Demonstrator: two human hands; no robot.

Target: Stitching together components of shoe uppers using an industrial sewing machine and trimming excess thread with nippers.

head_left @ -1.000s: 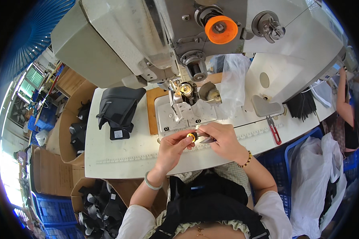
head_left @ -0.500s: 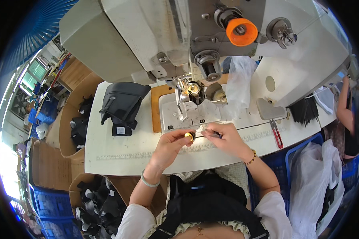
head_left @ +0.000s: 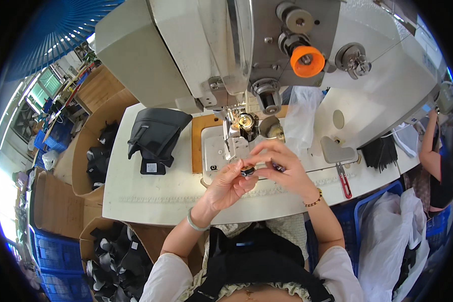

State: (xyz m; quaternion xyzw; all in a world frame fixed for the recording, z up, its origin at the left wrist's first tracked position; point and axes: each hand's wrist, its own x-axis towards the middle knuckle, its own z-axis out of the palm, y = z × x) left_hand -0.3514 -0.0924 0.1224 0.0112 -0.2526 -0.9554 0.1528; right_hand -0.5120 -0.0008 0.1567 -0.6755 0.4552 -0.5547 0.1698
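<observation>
At the white worktop (head_left: 151, 196) in front of a large grey industrial sewing machine (head_left: 221, 45), your left hand (head_left: 226, 183) pinches a small round dark metal bobbin (head_left: 247, 171) between thumb and fingertips, holding it just above the machine's bed. Your right hand (head_left: 282, 168) meets it from the right, fingers closed at the bobbin's edge, seemingly on a thread too fine to make out. A folded black fabric piece (head_left: 156, 136) lies well to your left; red-handled snips (head_left: 344, 179) rest to your right.

One sewing machine (head_left: 267, 55), one red-handled snips (head_left: 344, 180) (beside it), two cardboard boxes (head_left: 93, 133).
</observation>
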